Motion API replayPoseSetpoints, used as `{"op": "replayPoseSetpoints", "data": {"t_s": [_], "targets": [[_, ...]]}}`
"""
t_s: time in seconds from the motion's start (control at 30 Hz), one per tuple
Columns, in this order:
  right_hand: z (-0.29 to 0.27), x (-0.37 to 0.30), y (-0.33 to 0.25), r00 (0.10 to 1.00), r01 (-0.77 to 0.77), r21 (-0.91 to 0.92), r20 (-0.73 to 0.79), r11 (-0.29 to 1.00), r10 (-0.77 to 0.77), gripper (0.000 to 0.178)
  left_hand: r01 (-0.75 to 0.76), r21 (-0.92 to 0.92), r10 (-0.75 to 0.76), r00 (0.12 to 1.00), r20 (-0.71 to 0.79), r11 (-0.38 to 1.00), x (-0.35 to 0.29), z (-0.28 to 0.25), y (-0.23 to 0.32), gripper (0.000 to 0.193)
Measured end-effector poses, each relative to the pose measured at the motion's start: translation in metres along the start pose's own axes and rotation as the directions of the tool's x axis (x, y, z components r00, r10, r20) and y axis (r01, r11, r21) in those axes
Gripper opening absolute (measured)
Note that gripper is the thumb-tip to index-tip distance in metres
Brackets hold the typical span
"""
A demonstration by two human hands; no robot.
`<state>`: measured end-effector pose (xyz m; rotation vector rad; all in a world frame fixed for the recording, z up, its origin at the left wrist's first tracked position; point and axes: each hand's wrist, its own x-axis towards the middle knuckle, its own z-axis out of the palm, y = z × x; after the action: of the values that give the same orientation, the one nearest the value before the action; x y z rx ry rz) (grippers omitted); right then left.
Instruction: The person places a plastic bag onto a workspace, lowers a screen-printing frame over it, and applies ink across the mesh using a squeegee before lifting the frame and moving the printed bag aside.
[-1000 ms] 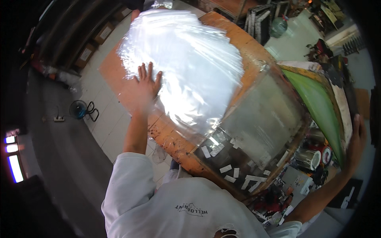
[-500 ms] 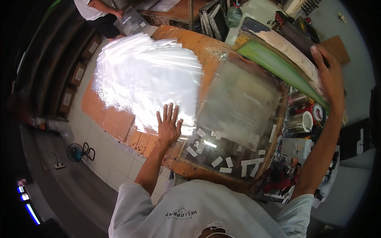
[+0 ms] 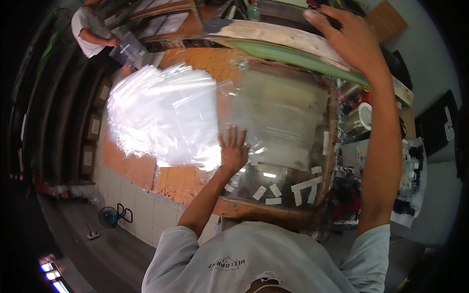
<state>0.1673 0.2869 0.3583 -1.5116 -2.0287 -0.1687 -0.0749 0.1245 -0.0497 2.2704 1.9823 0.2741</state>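
My left hand (image 3: 235,152) lies flat with fingers spread on a thin clear plastic bag (image 3: 231,105). That bag reaches from the stack of clear bags (image 3: 161,115) onto the glassy print board (image 3: 281,115) at its right. My right hand (image 3: 354,44) is raised at the upper right, over the tilted screen frame (image 3: 293,43) with its green mesh (image 3: 273,54). The thumb stands out and the fingers curl beyond the frame's edge. What they hold is hidden. Pieces of white tape (image 3: 273,200) are stuck on the near part of the board.
The wooden table (image 3: 183,183) carries stack and board. Ink cans (image 3: 359,117) and stained paper (image 3: 415,180) crowd the right side. At the far left a person (image 3: 93,36) holds a printed clear bag. Dark shelves (image 3: 58,117) and a small fan (image 3: 108,216) stand left.
My left hand has slid right from the stack toward the board, and a bag now spans the gap. The view has turned; my right hand shows higher and farther left in it.
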Motion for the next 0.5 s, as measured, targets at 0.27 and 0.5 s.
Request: {"op": "replayPoseSetpoints", "data": {"t_s": [0.27, 0.5], "targets": [[-0.038, -0.005, 0.006, 0.943, -0.007, 0.15, 0.331, 0.989, -0.043, 0.057, -0.469, -0.199, 0.483, 0.875, 0.027, 0.86, 0.076, 0.031, 0.116, 0.068], [-0.059, 0.013, 0.008, 0.886, -0.134, 0.206, 0.463, 0.969, 0.024, 0.052, -0.461, -0.367, 0.515, 0.855, 0.061, 0.808, 0.076, 0.025, 0.146, 0.069]]}}
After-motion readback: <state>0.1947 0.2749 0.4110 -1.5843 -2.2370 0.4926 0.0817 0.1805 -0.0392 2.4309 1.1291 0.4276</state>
